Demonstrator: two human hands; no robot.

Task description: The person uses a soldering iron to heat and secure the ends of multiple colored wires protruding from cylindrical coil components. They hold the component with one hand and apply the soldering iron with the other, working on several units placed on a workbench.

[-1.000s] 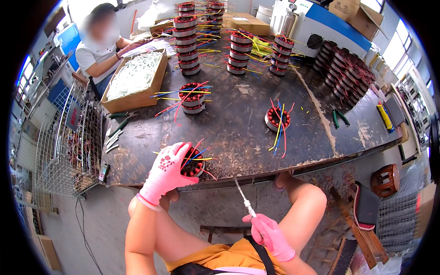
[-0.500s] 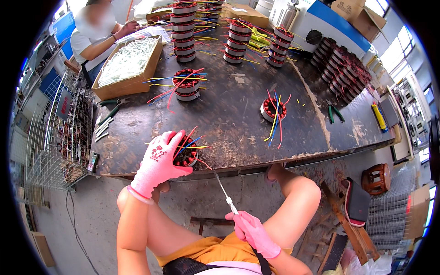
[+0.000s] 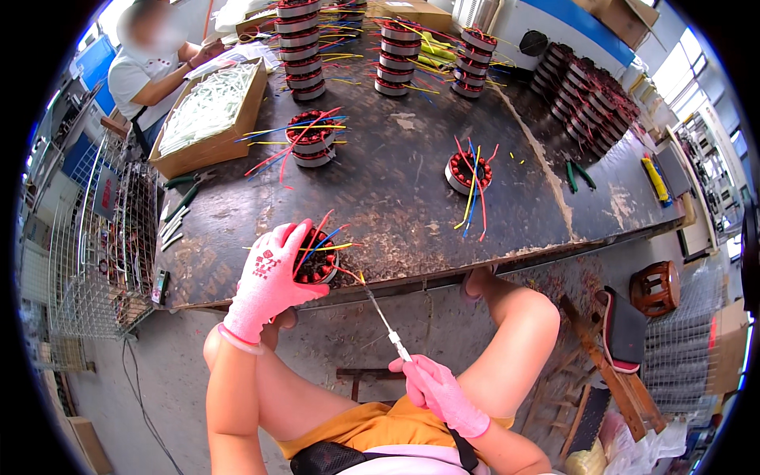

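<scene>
1. Close to the wearer, the left hand (image 3: 269,281) in a pink knit glove is wrapped over a round motor stator with copper windings and red, yellow and blue wire leads (image 3: 315,260), grasping it at the near edge of the dark, worn workbench (image 3: 396,182).
2. Lower and to the right, the right hand (image 3: 439,392), also in a pink glove, is clenched around the end of a thin white rod-like tool (image 3: 386,323).
3. That tool slants up and left from the right hand, its tip reaching just beside the stator under the left hand.
4. Beyond the left hand sits a second stator with splayed coloured leads (image 3: 311,146); farther right lies a third stator (image 3: 465,170).
5. Far past the left hand, up and left, a cardboard box of pale tubing (image 3: 207,119) rests on the bench, with a seated person in a white shirt (image 3: 146,75) behind it.
6. Stacks of stators (image 3: 299,43) line the far edge.
7. Left of the left hand stands a wire mesh basket (image 3: 103,245).
</scene>
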